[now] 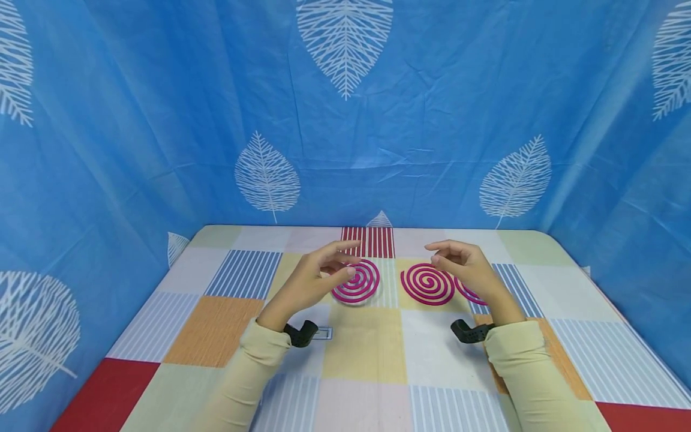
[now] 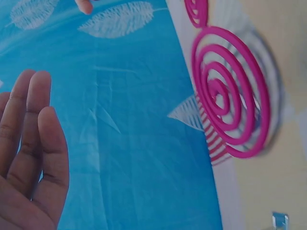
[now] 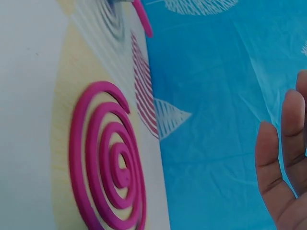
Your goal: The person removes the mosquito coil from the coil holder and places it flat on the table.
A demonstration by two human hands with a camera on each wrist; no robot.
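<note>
My left hand (image 1: 318,270) hovers with relaxed fingers, overlapping a pink spiral mosquito coil (image 1: 357,279) in the head view. That coil (image 2: 265,110) sits raised over the tabletop, its ringed shadow on the cloth below. A second pink mosquito coil (image 1: 428,282) lies flat on the cloth to the right (image 3: 123,178). My right hand (image 1: 464,264) is held above and to the right of it, fingers loosely bent and holding nothing. Behind the right hand and wrist shows part of a third coil (image 1: 468,291). Both wrist views show fingers (image 2: 50,148) apart from the coils.
A small metal piece with a rectangular outline (image 1: 324,333) lies beside the left wrist. The table wears a patchwork-print cloth (image 1: 364,345). Blue curtains with white leaf prints (image 1: 410,132) stand behind the table and along both sides.
</note>
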